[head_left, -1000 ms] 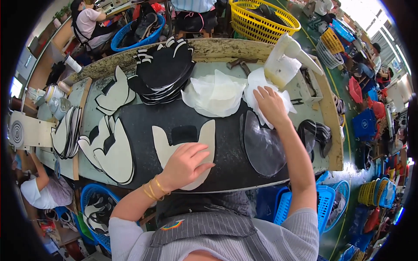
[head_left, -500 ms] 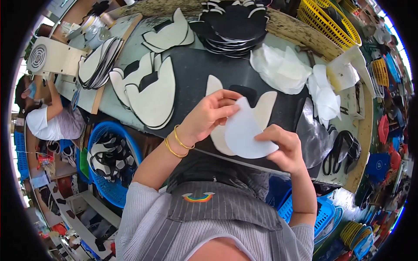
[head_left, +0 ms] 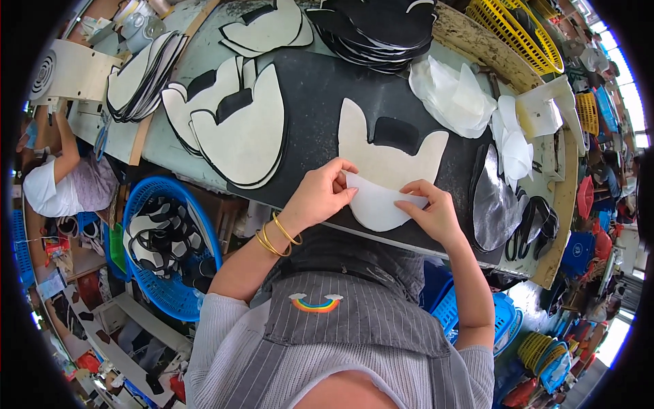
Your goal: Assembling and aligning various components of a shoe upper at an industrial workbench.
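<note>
A cream shoe-upper cutout with two upright prongs lies flat on the black work mat, a black patch between the prongs. Over its rounded near end is a thin white crescent-shaped sheet. My left hand pinches the sheet's left corner between thumb and fingers. At the right corner, my right hand has the other tip between its thumb and fingers. The sheet covers the cutout's near edge, and I cannot tell whether the two are touching all along.
Matching cutouts lie to the left, with a dark stack at the back. White thin sheets and black-handled scissors lie right. A blue basket holds black-and-white pieces. Another person works at far left.
Both hands have lowered the white sheet toward me, from held up and tilted over the cutout to flat along its near end. More of the cutout and its black patch now shows.
</note>
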Demonstrator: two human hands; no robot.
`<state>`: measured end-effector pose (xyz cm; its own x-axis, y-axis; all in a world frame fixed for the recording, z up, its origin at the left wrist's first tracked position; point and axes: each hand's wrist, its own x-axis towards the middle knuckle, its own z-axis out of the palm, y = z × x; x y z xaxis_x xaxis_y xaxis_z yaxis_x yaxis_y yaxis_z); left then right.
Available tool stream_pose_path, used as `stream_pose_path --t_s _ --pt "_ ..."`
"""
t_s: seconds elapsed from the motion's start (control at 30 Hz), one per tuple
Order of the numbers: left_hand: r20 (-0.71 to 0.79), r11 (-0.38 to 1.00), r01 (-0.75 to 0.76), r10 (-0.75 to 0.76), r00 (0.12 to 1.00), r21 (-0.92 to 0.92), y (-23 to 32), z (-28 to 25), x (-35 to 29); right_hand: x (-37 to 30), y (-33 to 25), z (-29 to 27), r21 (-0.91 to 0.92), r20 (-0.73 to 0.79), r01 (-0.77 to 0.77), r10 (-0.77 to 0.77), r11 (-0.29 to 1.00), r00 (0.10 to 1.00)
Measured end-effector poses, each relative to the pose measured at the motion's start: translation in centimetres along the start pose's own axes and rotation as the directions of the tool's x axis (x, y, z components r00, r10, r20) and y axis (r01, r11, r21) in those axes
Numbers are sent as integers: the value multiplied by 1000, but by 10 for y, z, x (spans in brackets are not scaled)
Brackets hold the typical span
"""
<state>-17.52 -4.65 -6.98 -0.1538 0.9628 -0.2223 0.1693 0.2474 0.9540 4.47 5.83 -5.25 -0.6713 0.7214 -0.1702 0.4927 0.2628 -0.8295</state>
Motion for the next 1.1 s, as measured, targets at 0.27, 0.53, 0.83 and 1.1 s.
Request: stream_pose_path --t_s 0.27,0.53,0.83,1.1 --pt "-53 592 -237 430 901 771 10 31 -15 -12 2 6 -417 -113 106 -167 903 979" --pt "328 379 -572 540 775 727 29 55 -27 -101 47 -89 -579 -516 -197 -168 791 840" --pt "270 638 -688 635 724 346 72 121 -1 -105 58 -97 -553 -430 -40 -243 833 870" --pt "255 651 -742 699 668 159 71 191 38 -102 107 -117 369 -422 -98 260 924 868"
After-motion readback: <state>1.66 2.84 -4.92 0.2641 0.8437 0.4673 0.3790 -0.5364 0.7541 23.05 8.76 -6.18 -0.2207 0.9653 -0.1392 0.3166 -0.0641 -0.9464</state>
